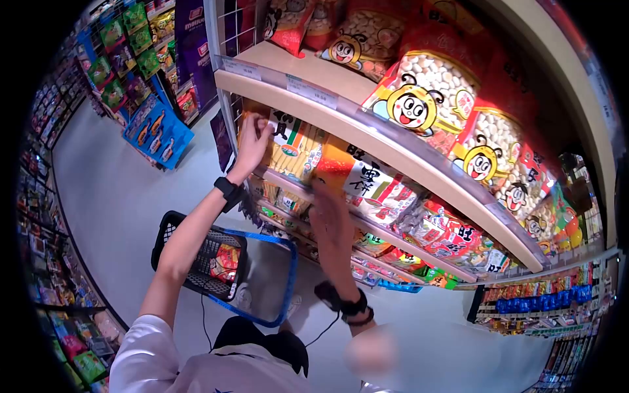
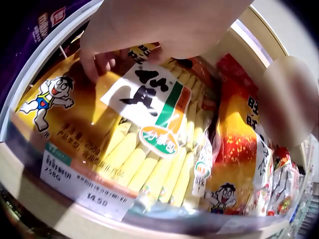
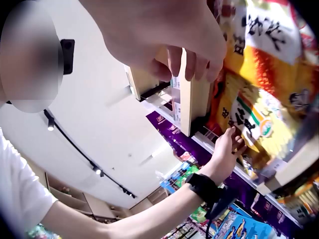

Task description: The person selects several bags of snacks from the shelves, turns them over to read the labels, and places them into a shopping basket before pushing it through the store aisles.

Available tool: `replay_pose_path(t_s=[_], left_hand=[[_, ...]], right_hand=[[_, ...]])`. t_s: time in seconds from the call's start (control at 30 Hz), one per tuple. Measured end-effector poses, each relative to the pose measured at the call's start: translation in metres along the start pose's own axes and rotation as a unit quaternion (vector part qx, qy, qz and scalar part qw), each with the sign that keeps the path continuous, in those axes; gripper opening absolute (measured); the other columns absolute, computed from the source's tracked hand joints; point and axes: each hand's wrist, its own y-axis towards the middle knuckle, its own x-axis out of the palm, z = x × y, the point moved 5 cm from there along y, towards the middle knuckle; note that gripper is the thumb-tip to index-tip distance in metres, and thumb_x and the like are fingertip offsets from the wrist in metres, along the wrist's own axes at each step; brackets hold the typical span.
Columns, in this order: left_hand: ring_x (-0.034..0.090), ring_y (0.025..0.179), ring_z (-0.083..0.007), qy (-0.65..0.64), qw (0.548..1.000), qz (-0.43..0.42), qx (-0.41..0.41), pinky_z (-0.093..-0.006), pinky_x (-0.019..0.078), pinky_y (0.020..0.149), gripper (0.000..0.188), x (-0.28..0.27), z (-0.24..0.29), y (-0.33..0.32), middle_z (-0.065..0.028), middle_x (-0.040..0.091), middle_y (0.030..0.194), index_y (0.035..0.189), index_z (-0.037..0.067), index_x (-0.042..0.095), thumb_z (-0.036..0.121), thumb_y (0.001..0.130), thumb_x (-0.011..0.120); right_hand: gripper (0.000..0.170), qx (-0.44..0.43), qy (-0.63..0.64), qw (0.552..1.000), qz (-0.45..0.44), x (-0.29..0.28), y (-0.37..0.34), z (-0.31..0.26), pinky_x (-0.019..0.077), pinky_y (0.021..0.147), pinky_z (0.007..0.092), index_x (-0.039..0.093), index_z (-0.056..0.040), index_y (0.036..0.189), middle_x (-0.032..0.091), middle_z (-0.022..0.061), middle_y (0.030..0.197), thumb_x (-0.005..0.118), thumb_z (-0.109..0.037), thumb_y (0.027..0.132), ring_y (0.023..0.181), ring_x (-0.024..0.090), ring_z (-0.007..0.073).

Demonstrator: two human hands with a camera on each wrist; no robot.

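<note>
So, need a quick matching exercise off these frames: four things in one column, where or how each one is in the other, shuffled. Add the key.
1. Left hand
2. Black basket
3. Bee-face bags
4. 14.50 price label

A. Down near the floor, with a red pack inside
B. On the front edge of the shelf, below the yellow bag
C. On the yellow bag, fingers bent
D. On the upper shelf, red, with pale pieces showing through

Pairs: 1-C, 2-A, 3-D, 4-B
</note>
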Motion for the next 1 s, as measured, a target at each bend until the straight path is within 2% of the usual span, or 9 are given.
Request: replay_pose_path(t_s=[0.13,0.2,0.23,0.33,0.5,0.67,0.8,0.83,1.0], left_hand=[[0.044,0.1,-0.0418,0.102,0.989,0.077,0.08,-0.0452,0.0364,0.089,0.037,-0.015,0.021,0.024,-0.0261,0.042,0.103,0.104,-0.008,0.043,0.018,0.084,0.059],[0.045,0.099,-0.043,0.071,0.997,0.027,0.022,-0.0464,0.0368,0.088,0.042,-0.013,-0.008,0.041,-0.0274,0.042,0.102,0.103,-0.008,0.043,0.021,0.079,0.062],[0.044,0.102,-0.0455,0.117,0.993,-0.016,-0.014,-0.0478,0.0364,0.09,0.049,-0.01,-0.015,0.044,-0.0291,0.043,0.104,0.106,-0.009,0.043,0.024,0.076,0.064],[0.042,0.106,-0.0494,0.126,0.991,-0.018,-0.033,-0.05,0.0336,0.096,0.059,-0.013,-0.009,0.055,-0.0343,0.041,0.113,0.111,-0.013,0.045,0.029,0.074,0.066],[0.017,0.13,-0.0576,0.091,0.982,-0.127,-0.106,-0.0454,0.0238,0.109,0.07,-0.013,0.003,0.053,-0.0524,0.014,0.131,0.109,-0.02,0.047,0.038,0.077,0.065],[0.029,0.119,-0.054,0.064,0.988,-0.123,-0.072,-0.0476,0.0289,0.103,0.062,-0.021,0.002,0.05,-0.0428,0.027,0.122,0.103,-0.017,0.047,0.034,0.076,0.068],[0.032,0.118,-0.0479,0.031,0.994,-0.103,-0.02,-0.0442,0.0299,0.102,0.067,-0.028,0.013,0.026,-0.0333,0.029,0.124,0.118,-0.013,0.036,0.03,0.078,0.068],[0.033,0.12,-0.047,0.036,0.996,-0.085,-0.001,-0.0429,0.0307,0.103,0.071,-0.027,0.009,0.018,-0.0315,0.029,0.126,0.125,-0.012,0.031,0.029,0.08,0.067],[0.023,0.133,-0.0424,-0.079,0.974,-0.212,0.007,-0.0408,0.0237,0.11,0.082,-0.064,0.012,-0.07,-0.0287,0.019,0.141,0.142,-0.005,0.015,0.026,0.084,0.064]], right_hand=[[0.051,-0.12,-0.317,0.941,0.01,0.008,0.104,0.058,0.0376,0.093,0.0421,0.038,0.0053,0.127,0.046,0.0237,0.119,0.06,-0.019,0.088,0.108,0.047,0.0338],[0.064,-0.06,-0.301,0.95,0.06,0.021,0.108,0.06,0.0369,0.09,0.0441,0.032,0.0082,0.127,0.041,0.0284,0.114,0.066,-0.023,0.083,0.103,0.045,0.0402],[0.076,-0.081,-0.289,0.953,0.034,0.028,0.097,0.064,0.027,0.104,0.0474,0.022,0.0083,0.136,0.029,0.0346,0.133,0.065,-0.025,0.083,0.124,0.032,0.0465],[0.088,-0.035,-0.227,0.972,0.044,0.029,0.07,0.083,0.0208,0.11,0.0441,0.01,0.0086,0.141,0.014,0.0343,0.144,0.067,-0.021,0.081,0.134,0.022,0.0411],[0.064,0.122,-0.286,0.943,0.114,0.032,0.107,0.061,0.0303,0.101,0.0421,0.034,0.0159,0.12,0.037,0.0349,0.12,0.066,-0.024,0.082,0.114,0.039,0.045],[0.05,0.101,-0.375,0.9,0.2,0.023,0.124,0.062,0.0413,0.081,0.046,0.053,0.0131,0.085,0.054,0.0297,0.089,0.067,-0.035,0.08,0.087,0.052,0.0417],[0.035,-0.087,-0.54,0.828,0.121,0.064,0.13,-0.004,0.046,0.079,0.0426,0.058,0.0083,0.094,0.063,0.0262,0.09,0.063,-0.025,0.084,0.087,0.06,0.0396],[0.036,-0.063,-0.488,0.866,0.093,0.065,0.137,0.003,0.0466,0.08,0.0428,0.06,0.0052,0.102,0.063,0.0252,0.096,0.064,-0.025,0.083,0.09,0.06,0.0412],[0.045,0.066,-0.625,0.775,0.07,0.053,0.166,0.04,0.0458,0.082,0.0447,0.057,0.0018,0.11,0.061,0.0262,0.099,0.058,-0.035,0.085,0.096,0.057,0.0438]])
